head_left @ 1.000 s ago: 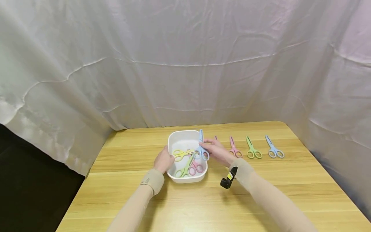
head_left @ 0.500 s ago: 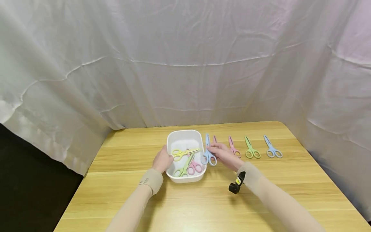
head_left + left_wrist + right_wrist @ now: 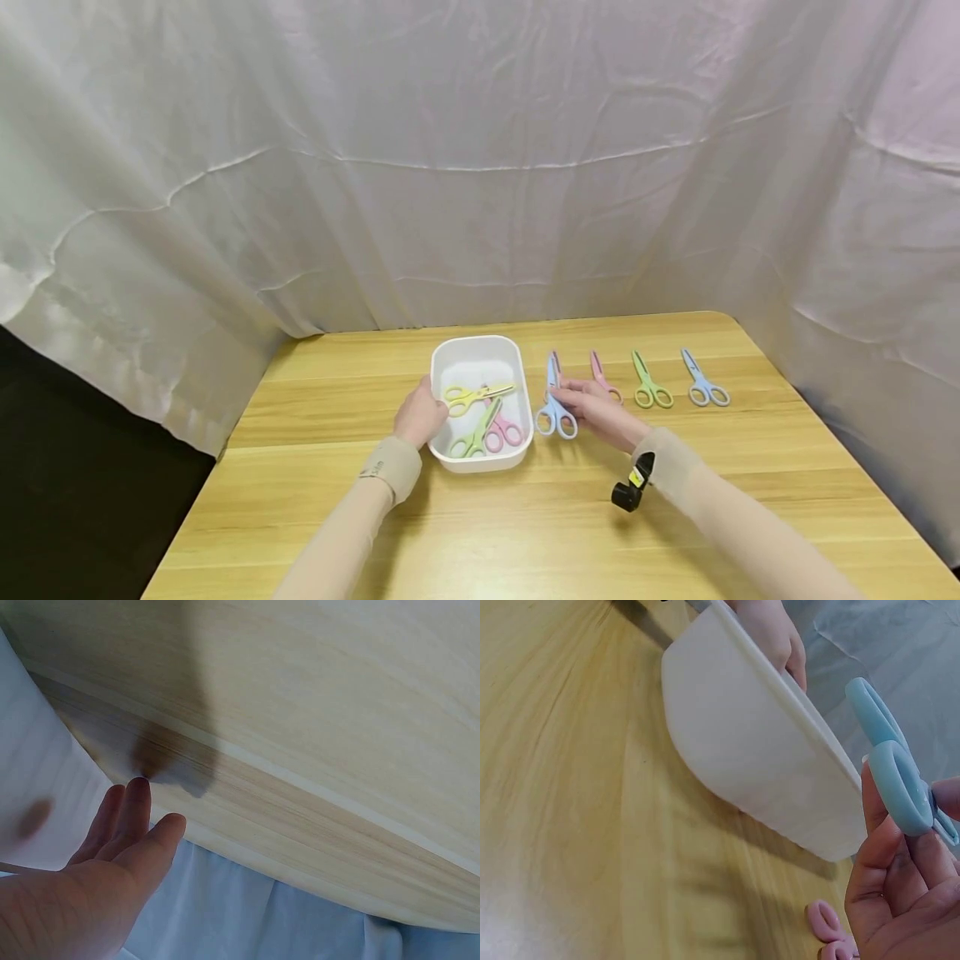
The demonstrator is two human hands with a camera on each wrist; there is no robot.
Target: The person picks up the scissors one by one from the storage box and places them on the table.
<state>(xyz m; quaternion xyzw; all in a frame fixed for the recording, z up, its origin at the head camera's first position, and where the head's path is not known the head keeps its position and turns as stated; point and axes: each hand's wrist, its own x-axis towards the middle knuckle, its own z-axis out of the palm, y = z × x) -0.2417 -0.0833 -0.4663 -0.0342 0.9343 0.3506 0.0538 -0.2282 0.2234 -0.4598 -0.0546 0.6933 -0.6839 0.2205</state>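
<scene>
My right hand (image 3: 600, 410) pinches blue scissors (image 3: 556, 410) just right of the white bin (image 3: 480, 467), blades pointing away and handle loops toward me. In the right wrist view the scissors' blue loops (image 3: 900, 787) show between thumb and fingers. My left hand (image 3: 420, 415) grips the bin's left rim, one digit over the edge; several of its fingers (image 3: 133, 810) lie along the outside in the left wrist view. Inside the bin are yellow scissors (image 3: 460, 401), light green scissors (image 3: 471, 442) and pink scissors (image 3: 507, 432).
On the wooden table (image 3: 480, 542), a row to the right holds pink scissors (image 3: 596, 367), green scissors (image 3: 651, 392) and other blue scissors (image 3: 702, 388). A purplish-pink pair (image 3: 556, 356) is mostly hidden behind the held scissors and right hand. A grey curtain (image 3: 480, 208) hangs behind.
My right hand has carried the blue scissors from over the bin's right side out to the right, above the table. The left hand stays on the rim.
</scene>
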